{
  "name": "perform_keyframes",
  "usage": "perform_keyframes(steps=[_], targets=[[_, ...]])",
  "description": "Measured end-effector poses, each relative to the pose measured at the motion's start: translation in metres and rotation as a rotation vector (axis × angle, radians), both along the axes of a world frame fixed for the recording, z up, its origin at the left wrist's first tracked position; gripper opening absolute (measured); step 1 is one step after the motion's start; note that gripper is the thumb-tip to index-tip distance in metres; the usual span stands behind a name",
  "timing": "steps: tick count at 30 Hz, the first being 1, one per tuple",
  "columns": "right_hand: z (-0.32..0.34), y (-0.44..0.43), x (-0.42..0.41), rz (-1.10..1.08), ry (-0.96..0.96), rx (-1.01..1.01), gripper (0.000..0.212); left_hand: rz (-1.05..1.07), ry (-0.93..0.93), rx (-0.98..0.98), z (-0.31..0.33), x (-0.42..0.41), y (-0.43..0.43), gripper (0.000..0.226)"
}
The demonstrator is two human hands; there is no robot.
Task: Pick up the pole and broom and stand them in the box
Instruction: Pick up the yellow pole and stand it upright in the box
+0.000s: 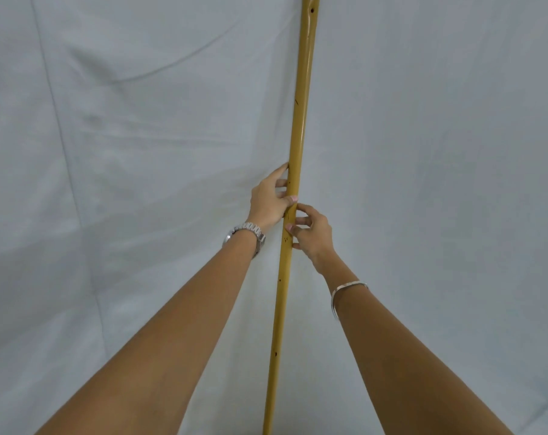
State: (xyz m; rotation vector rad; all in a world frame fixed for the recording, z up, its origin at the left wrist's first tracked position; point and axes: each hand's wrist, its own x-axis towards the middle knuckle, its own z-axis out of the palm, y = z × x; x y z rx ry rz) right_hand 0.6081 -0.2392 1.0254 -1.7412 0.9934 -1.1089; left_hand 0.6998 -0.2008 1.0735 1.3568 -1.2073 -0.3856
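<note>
While the left hand [271,199] and right hand [312,235] are both gripping the long yellow wooden pole [299,133] upright against the white cloth backdrop [140,152], lowering it straight is keeping it steady; the box is lying out of view.

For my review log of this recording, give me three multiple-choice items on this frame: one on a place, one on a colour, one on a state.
1. Where does the left hand grip the pole?
A. just above the right hand
B. below it
C. at the top end

2. The pole's colour?
A. blue
B. yellow-tan
C. black

3. How is the pole held?
A. lying flat
B. nearly upright
C. not held

Answers: 1 A, the left hand's fingers wrap higher on the shaft; 2 B, the whole shaft shows it; 3 B, it runs bottom to top between both hands.
</note>
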Motion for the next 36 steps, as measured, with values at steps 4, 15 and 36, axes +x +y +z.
perform_keyframes(steps=[4, 15, 36], targets=[[-0.011, -0.009, 0.003, -0.036, -0.026, 0.039, 0.023, 0.022, 0.028, 0.004, -0.017, 0.003, -0.011, 0.064], [-0.021, -0.015, 0.002, -0.030, -0.056, 0.077, 0.023, 0.073, 0.064, 0.009, -0.032, 0.004, -0.020, 0.047], [-0.043, 0.048, -0.081, -0.372, 0.316, -0.261, 0.040, 0.408, -0.598, -0.144, -0.093, -0.021, 0.069, 0.045]])
